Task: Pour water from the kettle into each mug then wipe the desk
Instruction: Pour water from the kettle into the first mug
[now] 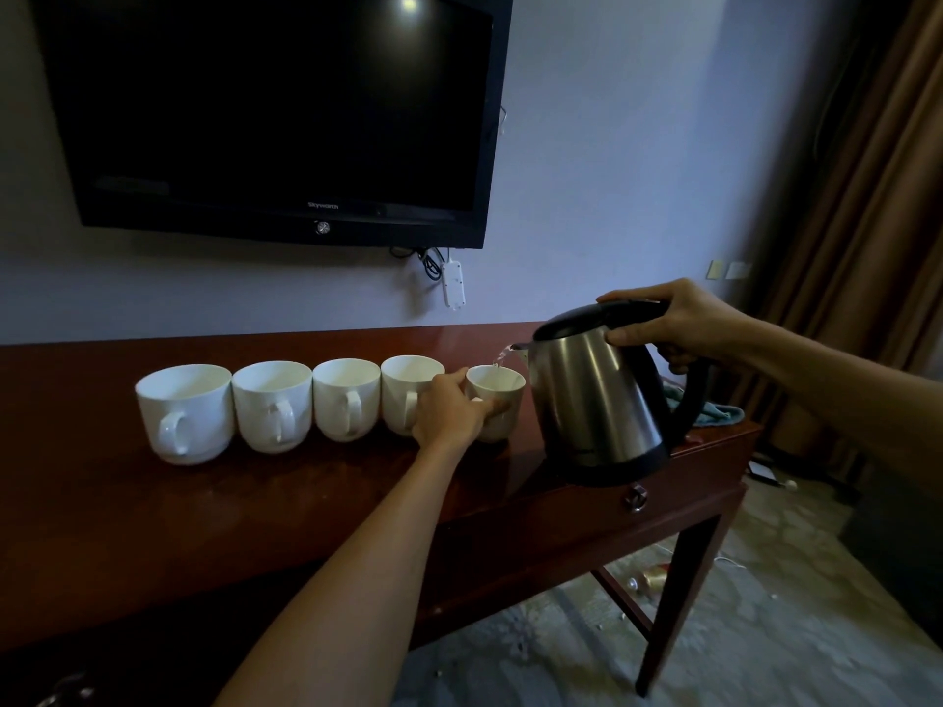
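Several white mugs stand in a row on the dark wooden desk. My left hand grips the rightmost, smaller mug at its near side. My right hand holds the black handle of a steel kettle, which is tilted left above the desk. A thin stream of water falls from the spout into the rightmost mug. The other mugs, such as the leftmost mug, stand untouched with handles toward me.
A teal cloth lies on the desk's right end behind the kettle. A black TV hangs on the wall above, with a white power strip below it. Brown curtains hang at the right. Small litter lies on the carpet.
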`<state>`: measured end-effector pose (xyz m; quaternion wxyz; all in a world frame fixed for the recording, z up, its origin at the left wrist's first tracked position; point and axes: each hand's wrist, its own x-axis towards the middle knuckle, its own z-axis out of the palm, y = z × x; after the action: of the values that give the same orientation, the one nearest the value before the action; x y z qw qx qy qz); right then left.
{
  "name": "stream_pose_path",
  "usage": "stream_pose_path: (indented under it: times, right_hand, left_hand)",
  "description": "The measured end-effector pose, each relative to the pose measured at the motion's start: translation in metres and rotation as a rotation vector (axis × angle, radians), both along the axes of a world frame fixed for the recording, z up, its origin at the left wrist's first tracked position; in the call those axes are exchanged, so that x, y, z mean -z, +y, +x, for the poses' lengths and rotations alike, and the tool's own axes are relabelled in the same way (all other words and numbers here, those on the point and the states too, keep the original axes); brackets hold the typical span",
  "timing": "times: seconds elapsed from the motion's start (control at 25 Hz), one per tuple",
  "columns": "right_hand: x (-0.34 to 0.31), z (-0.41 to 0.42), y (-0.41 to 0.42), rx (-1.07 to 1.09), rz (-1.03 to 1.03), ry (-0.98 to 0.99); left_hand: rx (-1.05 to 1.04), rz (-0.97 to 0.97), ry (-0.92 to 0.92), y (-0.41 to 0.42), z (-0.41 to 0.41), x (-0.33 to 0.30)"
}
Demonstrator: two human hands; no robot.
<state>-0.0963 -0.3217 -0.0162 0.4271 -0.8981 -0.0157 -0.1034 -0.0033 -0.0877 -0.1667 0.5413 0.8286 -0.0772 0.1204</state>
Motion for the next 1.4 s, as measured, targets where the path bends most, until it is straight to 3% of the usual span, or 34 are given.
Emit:
stream_pose_path:
  times: [1.4]
  right_hand:
    - [0.0003, 0.0031, 0.0005, 0.005, 0.003, 0.006]
  left_hand:
    - [-0.068, 0.103, -0.016, -0.0047, 0.0089, 0.0065]
